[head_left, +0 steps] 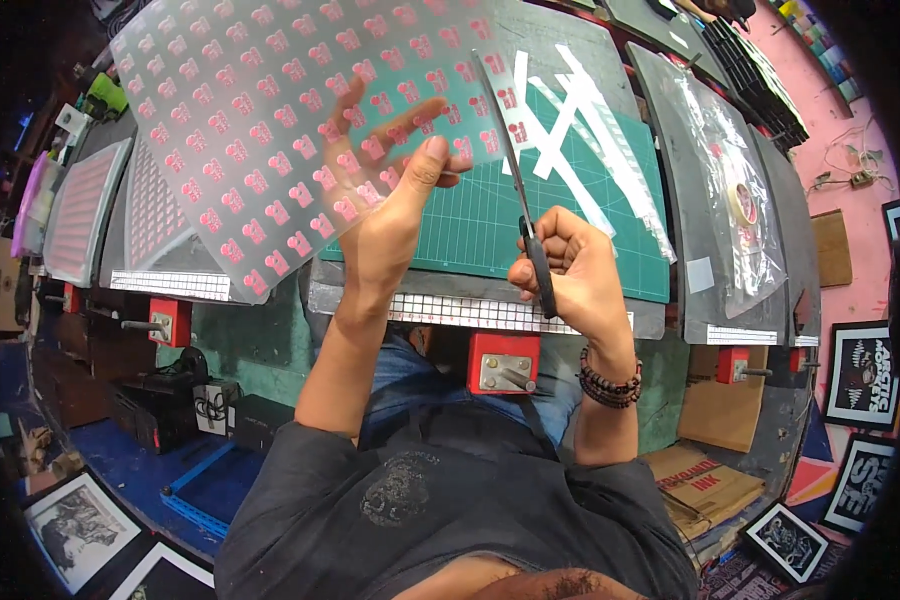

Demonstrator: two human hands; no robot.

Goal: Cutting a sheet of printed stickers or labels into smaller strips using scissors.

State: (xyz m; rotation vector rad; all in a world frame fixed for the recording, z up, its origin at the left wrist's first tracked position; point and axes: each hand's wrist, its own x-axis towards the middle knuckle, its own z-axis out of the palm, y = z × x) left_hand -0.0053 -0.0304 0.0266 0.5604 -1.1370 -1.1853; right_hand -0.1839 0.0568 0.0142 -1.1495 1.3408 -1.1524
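Over that green cutting mat (450,230), the person's left hand (385,235) is holding up a translucent pink-printed sheet (288,120); the right hand (577,268) is gripping black-handled scissors (527,222) near the sheet's right edge.

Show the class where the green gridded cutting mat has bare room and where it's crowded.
Bare: lower middle of the mat, between the left hand and the black-handled metal scissors, below the translucent pink-printed sheet. Crowded: its upper right, where long white strips overlap.
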